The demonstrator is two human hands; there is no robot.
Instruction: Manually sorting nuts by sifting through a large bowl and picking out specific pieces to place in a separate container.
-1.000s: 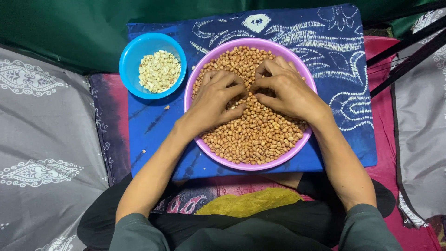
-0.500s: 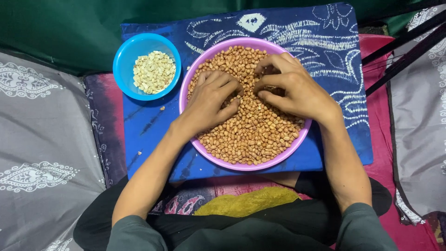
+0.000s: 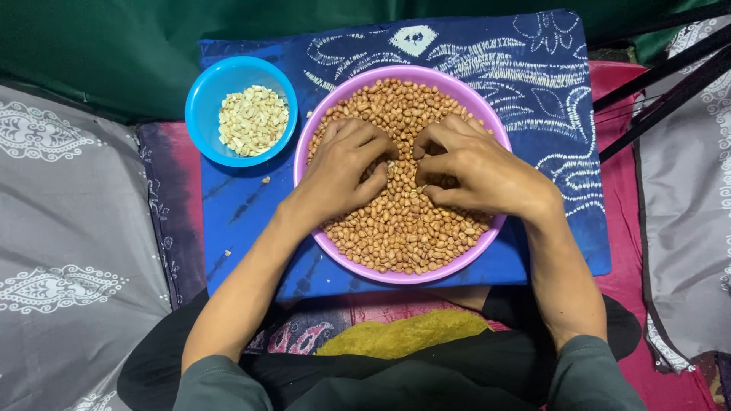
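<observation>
Both hands, left hand (image 3: 343,171) and right hand (image 3: 476,171), curling half-closed, pinching brown peanuts (image 3: 403,228) in the purple bowl (image 3: 396,275); best skinning singly.

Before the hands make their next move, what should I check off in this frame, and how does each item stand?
1. Both hands over the pink bowl: ok; left hand and right hand rest on the brown-skinned peanuts.
2. Fingertips meeting near the bowl's middle: ok.
3. A peanut pinched between them: cannot tell, fingers hide it.
4. Blue bowl upright, left of the pink bowl, holding pale skinned peanuts: ok.
5. Blue patterned cloth free of spills: not ok, a few bits lie near the blue bowl.
</observation>
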